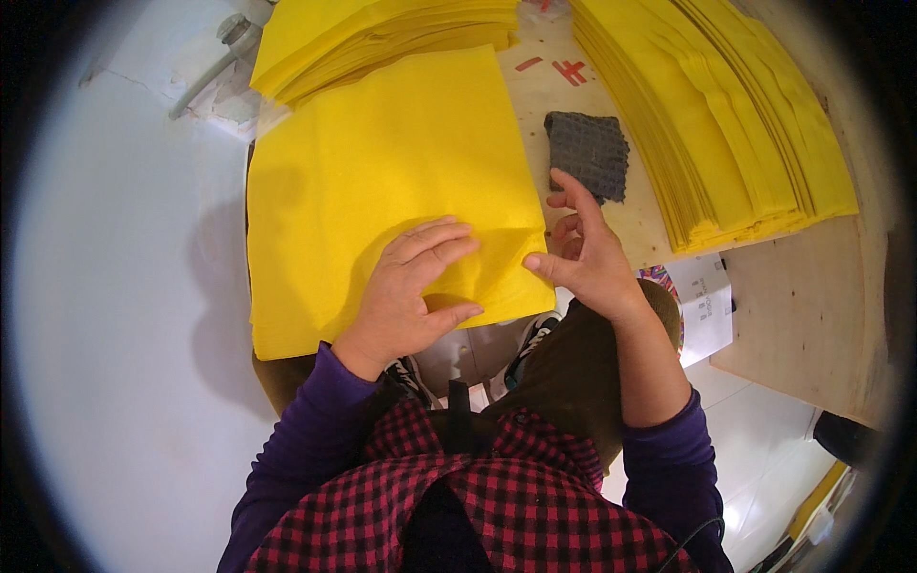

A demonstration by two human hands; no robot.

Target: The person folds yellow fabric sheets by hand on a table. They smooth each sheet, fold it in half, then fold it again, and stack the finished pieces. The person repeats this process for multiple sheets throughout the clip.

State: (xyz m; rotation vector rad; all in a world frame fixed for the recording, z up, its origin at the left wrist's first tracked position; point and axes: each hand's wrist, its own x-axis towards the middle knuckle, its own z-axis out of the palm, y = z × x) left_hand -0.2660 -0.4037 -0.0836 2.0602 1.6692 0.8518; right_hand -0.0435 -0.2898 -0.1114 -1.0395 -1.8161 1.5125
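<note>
A square yellow sheet of cloth-like material (411,143) lies flat on top of a stack in front of me. My left hand (406,282) rests palm down on its near half, fingers stretched out and thumb apart. At the near right edge is my right hand (592,263). Its thumb tip touches the top of the sheet, its index finger points away, and the other fingers curl beside the edge without visibly closing on it. Between the two hands the sheet buckles into a shallow crease. Just beyond my right fingers lies a dark grey textured cloth (587,153).
More yellow sheets are stacked at the far left (382,43) and in a long pile on the right (726,124). The wooden tabletop (635,224) bears red marks. A white wall (124,286) stands at the left. Below right is a white printed box (707,306).
</note>
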